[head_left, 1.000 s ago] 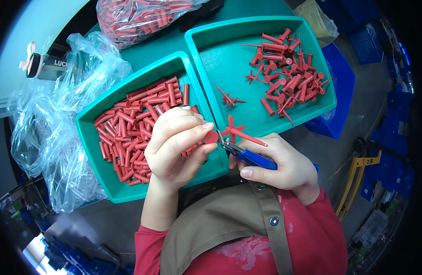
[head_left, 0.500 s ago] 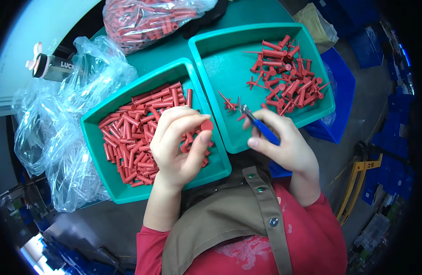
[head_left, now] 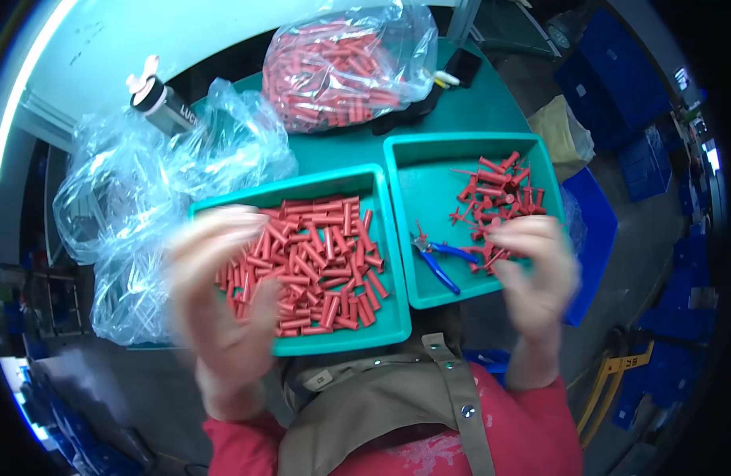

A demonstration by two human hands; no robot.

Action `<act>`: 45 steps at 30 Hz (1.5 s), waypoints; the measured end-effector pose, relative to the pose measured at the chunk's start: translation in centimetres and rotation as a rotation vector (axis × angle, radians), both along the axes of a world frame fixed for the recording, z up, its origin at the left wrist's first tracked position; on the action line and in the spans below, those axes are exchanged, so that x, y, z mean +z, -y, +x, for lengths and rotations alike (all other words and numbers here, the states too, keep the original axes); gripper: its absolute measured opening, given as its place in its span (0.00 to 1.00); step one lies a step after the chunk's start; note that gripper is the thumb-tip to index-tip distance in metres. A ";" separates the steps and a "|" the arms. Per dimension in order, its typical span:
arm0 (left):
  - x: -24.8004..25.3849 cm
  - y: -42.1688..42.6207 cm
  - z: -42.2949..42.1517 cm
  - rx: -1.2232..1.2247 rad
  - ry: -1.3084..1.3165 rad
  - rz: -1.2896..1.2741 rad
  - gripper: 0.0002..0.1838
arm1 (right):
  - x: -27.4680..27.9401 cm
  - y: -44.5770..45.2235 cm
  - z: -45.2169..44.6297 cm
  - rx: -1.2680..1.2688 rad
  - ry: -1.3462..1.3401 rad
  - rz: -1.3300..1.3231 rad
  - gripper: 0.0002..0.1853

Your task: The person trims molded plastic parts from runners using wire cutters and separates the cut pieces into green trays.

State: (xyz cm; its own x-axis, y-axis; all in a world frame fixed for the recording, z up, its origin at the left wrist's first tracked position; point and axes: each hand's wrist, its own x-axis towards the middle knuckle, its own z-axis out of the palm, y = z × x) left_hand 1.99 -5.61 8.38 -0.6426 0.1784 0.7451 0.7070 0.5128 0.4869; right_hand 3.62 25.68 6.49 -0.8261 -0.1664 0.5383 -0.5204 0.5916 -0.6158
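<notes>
My left hand (head_left: 222,293), blurred by motion, is over the left side of the left green tray (head_left: 393,317), thumb and fingers apart with nothing visible between them. Many red tubular pieces (head_left: 306,266) fill that tray. My right hand (head_left: 536,274) hovers at the right edge of the right green tray (head_left: 405,202), its thumb apart from the fingers and nothing seen in it. Blue-handled cutters (head_left: 441,268) lie in this tray's near left part. Red headed pieces and thin red scraps (head_left: 500,190) are heaped on its right side.
A clear bag of red pieces (head_left: 341,71) stands behind the trays. Crumpled clear plastic (head_left: 143,190) and a bottle (head_left: 163,107) are at the left. A blue bin (head_left: 595,238) and a yellowish bag (head_left: 562,131) stand at the right.
The cutters have left my right hand and now lie in the right tray. The red piece is gone from my left hand. Both hands moved apart, and the view shows more of the table's back.
</notes>
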 end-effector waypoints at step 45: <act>4.9 5.9 3.2 0.095 -0.474 -0.107 0.26 | 11.6 4.9 7.0 0.452 -0.688 -0.825 0.20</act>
